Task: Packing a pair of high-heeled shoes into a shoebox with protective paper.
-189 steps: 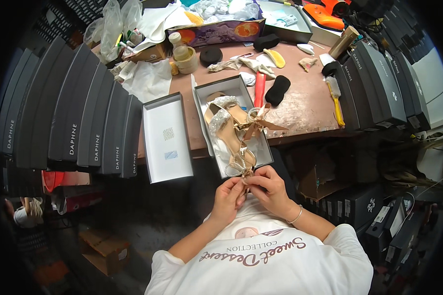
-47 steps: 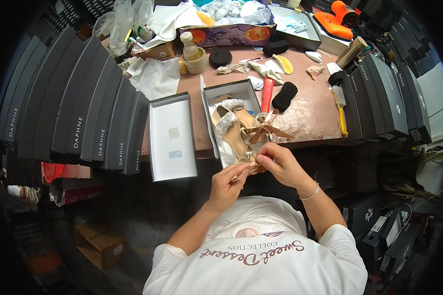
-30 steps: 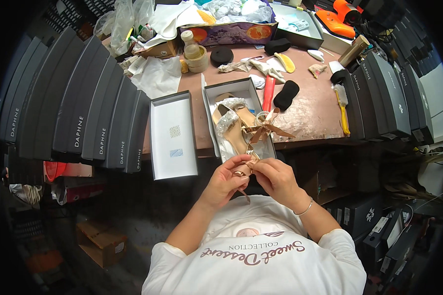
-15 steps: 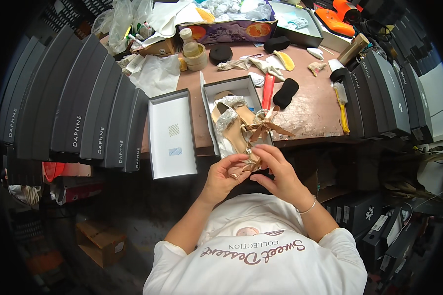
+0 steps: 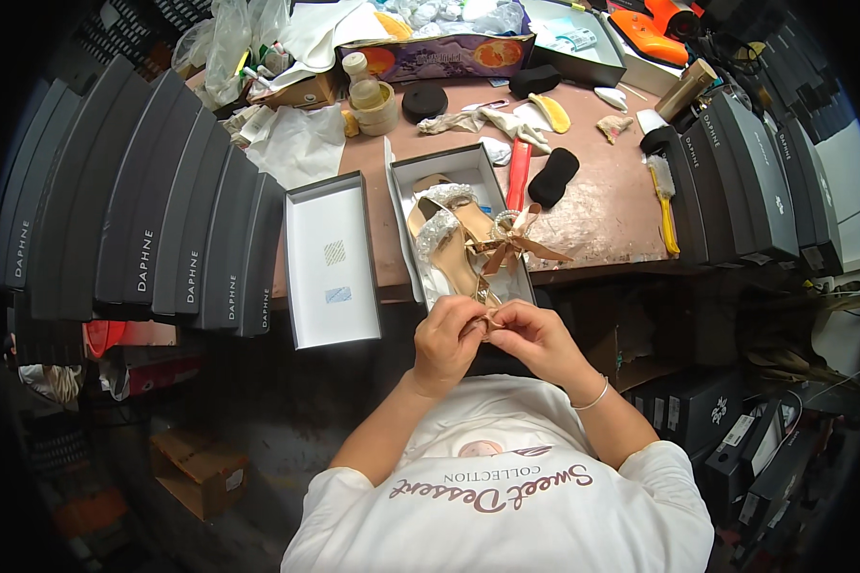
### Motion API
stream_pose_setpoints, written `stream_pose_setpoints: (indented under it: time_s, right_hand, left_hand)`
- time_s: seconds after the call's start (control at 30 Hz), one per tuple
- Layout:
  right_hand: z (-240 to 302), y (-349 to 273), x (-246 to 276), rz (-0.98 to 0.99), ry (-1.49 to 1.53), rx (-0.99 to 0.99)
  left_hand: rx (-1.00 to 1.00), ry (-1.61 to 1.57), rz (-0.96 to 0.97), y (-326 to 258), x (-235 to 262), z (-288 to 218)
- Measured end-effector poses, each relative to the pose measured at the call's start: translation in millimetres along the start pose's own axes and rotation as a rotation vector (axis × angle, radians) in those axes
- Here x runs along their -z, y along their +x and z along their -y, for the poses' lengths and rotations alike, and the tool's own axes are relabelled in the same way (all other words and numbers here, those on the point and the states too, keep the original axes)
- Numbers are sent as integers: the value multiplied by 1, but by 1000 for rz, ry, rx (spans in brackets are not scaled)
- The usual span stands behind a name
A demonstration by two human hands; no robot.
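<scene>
A pair of beige sandals (image 5: 460,272) with sparkling straps lies in an open dark shoe box (image 5: 446,166) with a pale inside. On the right sandal sits a bronze ribbon bow (image 5: 521,243) beside a ring of pearls. At the box's near end my left hand (image 5: 443,346) and my right hand (image 5: 542,344) meet, both closed in a pinch on a second bronze ribbon (image 5: 488,327). The fingers hide most of this ribbon, so its shape cannot be made out. Left of the box rests its white-lined lid (image 5: 329,219).
Rows of dark shoe boxes stand at the left (image 5: 170,191) and right (image 5: 750,181). Beyond the open box are a red-handled tool (image 5: 519,176), a black pad (image 5: 553,179), cloths and glue-coloured jars (image 5: 373,100). A yellow-handled brush (image 5: 663,205) lies at the right table edge.
My hands have drawn closer together, and their fingertips now pinch the near ribbon. The right hand's fingers, spread over it before, have closed. The sandals, box and lid stay put.
</scene>
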State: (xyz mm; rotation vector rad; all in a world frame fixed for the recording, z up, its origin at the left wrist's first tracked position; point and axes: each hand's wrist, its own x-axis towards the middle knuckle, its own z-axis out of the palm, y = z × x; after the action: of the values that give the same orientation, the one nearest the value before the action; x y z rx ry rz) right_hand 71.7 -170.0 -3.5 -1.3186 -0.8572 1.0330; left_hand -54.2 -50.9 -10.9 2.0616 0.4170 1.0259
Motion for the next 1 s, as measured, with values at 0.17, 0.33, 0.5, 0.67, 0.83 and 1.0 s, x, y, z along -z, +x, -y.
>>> stream_pose_setpoints:
  time_s: [0.17, 0.33, 0.5, 0.67, 0.83, 1.0]
  right_hand:
    - [25, 4, 10, 8, 294, -243]
    - [16, 7, 14, 103, 217, -213]
    - [19, 4, 6, 62, 81, -213]
    - [33, 2, 0, 38, -392, 70]
    - [20, -1, 4, -80, -188, 19]
    - [28, -2, -3, -123, -515, 259]
  left_hand:
    - [-93, 23, 60, -1, 4, 5]
    - [249, -126, 307, 5, 23, -13]
    - [89, -13, 155, -5, 22, -11]
    - [27, 21, 92, -11, 11, -6]
    - [421, -355, 168, -13, 20, -15]
    - [907, -1039, 129, -26, 34, -14]
